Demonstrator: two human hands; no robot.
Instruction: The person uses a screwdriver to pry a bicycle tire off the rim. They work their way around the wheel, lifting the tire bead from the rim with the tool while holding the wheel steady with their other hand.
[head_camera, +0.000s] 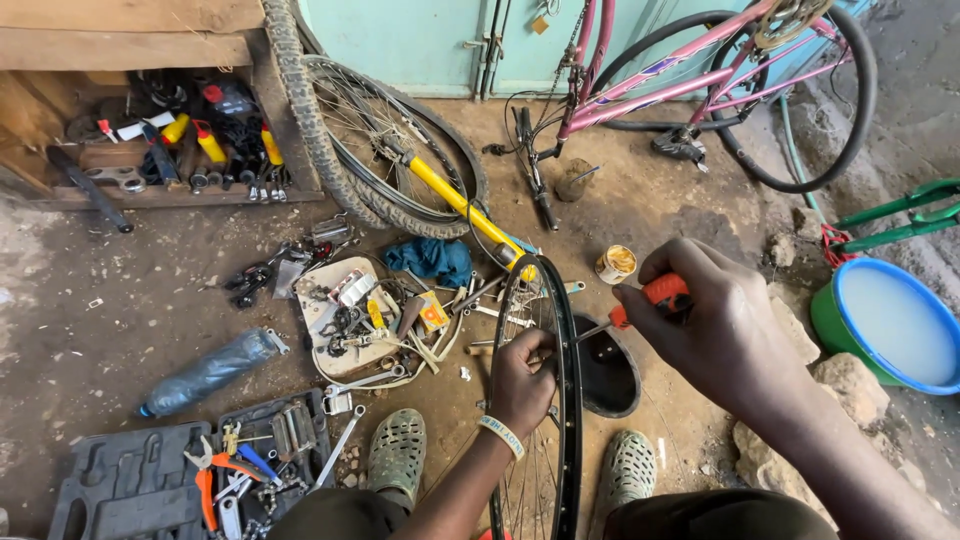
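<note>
Fingers of the left hand (520, 385) are curled tight around the black wheel rim (572, 420), which stands upright between the person's two green sandals, while the right hand (715, 335) is closed on the orange handle of a screwdriver (640, 300) whose shaft slants down to the rim by the left thumb. Just left of the wheel lies a round tray (325, 365) heaped with small metal parts, and a green basin (835, 320) of milky water sits well apart on the right.

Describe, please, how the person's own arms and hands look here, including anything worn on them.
Both forearms are bare, with no sleeves and no gloves. The left hand has a pale wristband with printed lettering around its wrist. The right hand shows nothing worn: no band, watch or ring visible.
</note>
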